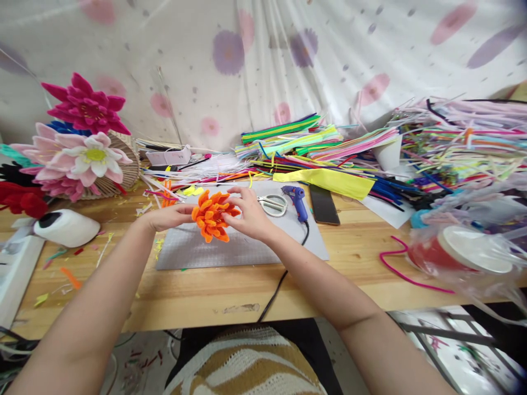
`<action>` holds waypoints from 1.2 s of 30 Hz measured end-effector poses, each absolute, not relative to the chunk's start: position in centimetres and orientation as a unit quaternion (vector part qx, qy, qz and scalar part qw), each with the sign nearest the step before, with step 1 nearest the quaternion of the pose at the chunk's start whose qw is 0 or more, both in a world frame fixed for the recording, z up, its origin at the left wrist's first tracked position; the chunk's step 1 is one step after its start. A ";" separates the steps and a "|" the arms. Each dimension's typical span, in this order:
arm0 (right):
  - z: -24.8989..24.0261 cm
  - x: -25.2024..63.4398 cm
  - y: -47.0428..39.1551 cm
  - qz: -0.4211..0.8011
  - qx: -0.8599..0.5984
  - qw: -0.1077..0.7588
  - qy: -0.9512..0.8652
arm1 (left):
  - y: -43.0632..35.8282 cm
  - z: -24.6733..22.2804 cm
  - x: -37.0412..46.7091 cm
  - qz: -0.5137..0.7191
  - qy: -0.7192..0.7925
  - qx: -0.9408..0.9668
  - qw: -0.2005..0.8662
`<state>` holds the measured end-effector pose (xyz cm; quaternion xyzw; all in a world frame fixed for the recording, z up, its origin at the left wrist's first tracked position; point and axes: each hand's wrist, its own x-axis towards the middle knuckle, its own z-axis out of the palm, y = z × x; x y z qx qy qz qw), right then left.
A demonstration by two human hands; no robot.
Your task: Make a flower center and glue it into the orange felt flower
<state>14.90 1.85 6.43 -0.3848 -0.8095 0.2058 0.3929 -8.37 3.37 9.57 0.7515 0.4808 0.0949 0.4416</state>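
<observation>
An orange pipe-cleaner flower (211, 216) with many curled petals is held above a grey cutting mat (247, 253). My left hand (173, 215) grips it from the left side, its fingertips partly hidden behind the petals. From the right, my right hand (249, 215) has its thumb and fingers closed on the flower's petals. Just beyond my right hand lie silver-handled scissors (275, 205) and a blue glue gun (297, 204), both on the mat. The glue gun's black cord runs down over the table's front edge.
A dark phone (324, 205) lies right of the glue gun. Bundles of coloured pipe cleaners (296, 142) fill the back. Finished flowers (88, 153) and a white thread cone (68, 227) stand at left. At right, a plastic-wrapped red tub (453, 249) sits near a magenta pipe cleaner (405, 277).
</observation>
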 end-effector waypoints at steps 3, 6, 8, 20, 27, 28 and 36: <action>6.3 14.5 2.1 0.259 -0.406 0.377 -0.791 | 3.5 9.2 -8.5 0.092 0.489 0.740 0.451; 6.1 14.3 2.4 0.346 -0.421 0.390 -0.742 | 3.7 8.7 -8.9 0.096 0.489 0.734 0.461; 6.0 14.3 2.4 0.398 -0.419 0.406 -0.708 | 3.8 8.4 -9.1 0.100 0.485 0.734 0.465; 6.8 16.0 0.7 0.169 -0.399 0.493 -0.755 | 3.8 8.4 -9.1 0.133 0.474 0.714 0.497; 5.7 15.9 -0.3 -0.042 -0.286 0.393 -0.873 | 3.6 8.6 -8.9 0.161 0.481 0.684 0.525; 5.6 15.7 -0.3 -0.052 -0.290 0.384 -0.875 | 3.6 8.6 -8.9 0.166 0.481 0.679 0.529; 5.9 14.8 -0.4 -0.035 -0.313 0.349 -0.882 | 3.5 8.2 -8.6 0.216 0.496 0.640 0.545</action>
